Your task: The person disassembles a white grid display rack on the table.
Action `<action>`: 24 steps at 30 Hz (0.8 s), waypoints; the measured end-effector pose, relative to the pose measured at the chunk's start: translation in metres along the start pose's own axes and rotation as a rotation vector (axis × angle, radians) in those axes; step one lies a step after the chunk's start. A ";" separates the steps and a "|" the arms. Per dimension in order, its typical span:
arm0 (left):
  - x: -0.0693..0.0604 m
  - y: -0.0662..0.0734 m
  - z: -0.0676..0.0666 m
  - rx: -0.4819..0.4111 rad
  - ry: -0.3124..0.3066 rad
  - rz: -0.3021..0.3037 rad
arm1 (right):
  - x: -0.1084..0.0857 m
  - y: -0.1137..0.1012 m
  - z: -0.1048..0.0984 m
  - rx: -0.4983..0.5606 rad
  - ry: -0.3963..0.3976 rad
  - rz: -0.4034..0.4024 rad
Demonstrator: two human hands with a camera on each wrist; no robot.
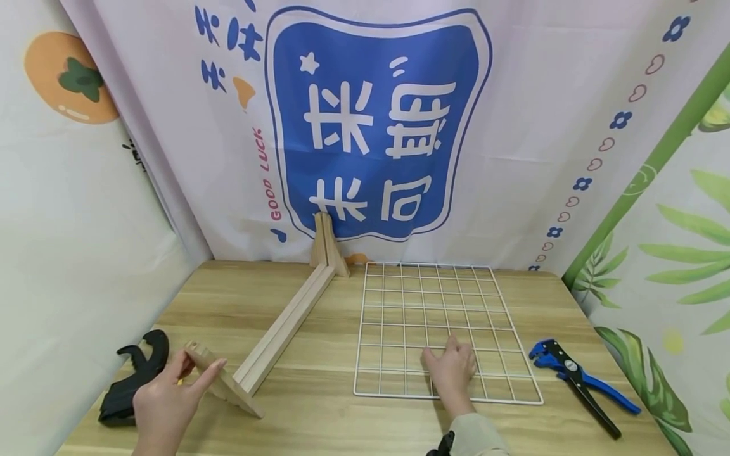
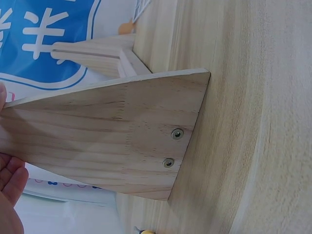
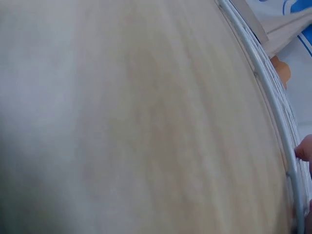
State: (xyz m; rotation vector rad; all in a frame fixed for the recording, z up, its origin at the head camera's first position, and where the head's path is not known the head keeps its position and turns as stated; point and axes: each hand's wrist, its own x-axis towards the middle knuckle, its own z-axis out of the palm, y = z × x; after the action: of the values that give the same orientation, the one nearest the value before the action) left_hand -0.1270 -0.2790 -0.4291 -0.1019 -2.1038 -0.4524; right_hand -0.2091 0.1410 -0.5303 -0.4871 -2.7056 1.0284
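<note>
My left hand point(image 1: 168, 399) pinches the raised top of the near end board of a wooden stand point(image 1: 285, 323). The stand has two end boards joined by a long double rail. Two bolt heads point(image 2: 177, 134) show on the outer face of the near end board point(image 2: 112, 131), whose wide edge meets the table. A white wire grid panel point(image 1: 393, 326) lies flat to the right of the stand. Over its near part, my right hand point(image 1: 453, 373) holds the wires with bent fingers. Only fingertips point(image 3: 304, 148) at the panel's wire show in the right wrist view.
Blue and black pliers point(image 1: 573, 370) lie at the table's right. A black tool with a hooked jaw point(image 1: 137, 373) lies at the left, partly behind my left hand. A printed curtain point(image 1: 513, 158) hangs behind the wooden table point(image 1: 319, 418), close to the stand's far end.
</note>
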 end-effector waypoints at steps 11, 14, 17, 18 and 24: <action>0.001 0.001 -0.002 0.004 0.008 -0.011 | -0.001 -0.002 0.000 0.009 0.009 -0.016; 0.000 0.000 -0.003 -0.002 0.014 -0.017 | -0.001 -0.002 -0.001 0.013 0.001 -0.014; -0.001 0.000 -0.004 -0.015 0.020 -0.033 | -0.002 -0.003 -0.003 0.012 -0.010 -0.005; 0.000 0.000 -0.004 -0.022 0.022 -0.042 | -0.001 -0.004 -0.004 0.007 -0.011 -0.002; 0.005 0.010 -0.005 -0.072 -0.006 -0.196 | 0.005 -0.019 -0.025 -0.007 -0.014 -0.026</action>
State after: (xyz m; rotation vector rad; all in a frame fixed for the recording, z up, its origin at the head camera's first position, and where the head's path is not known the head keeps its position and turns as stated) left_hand -0.1238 -0.2722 -0.4196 0.0619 -2.1129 -0.6451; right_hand -0.2104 0.1448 -0.4987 -0.4462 -2.7214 1.0191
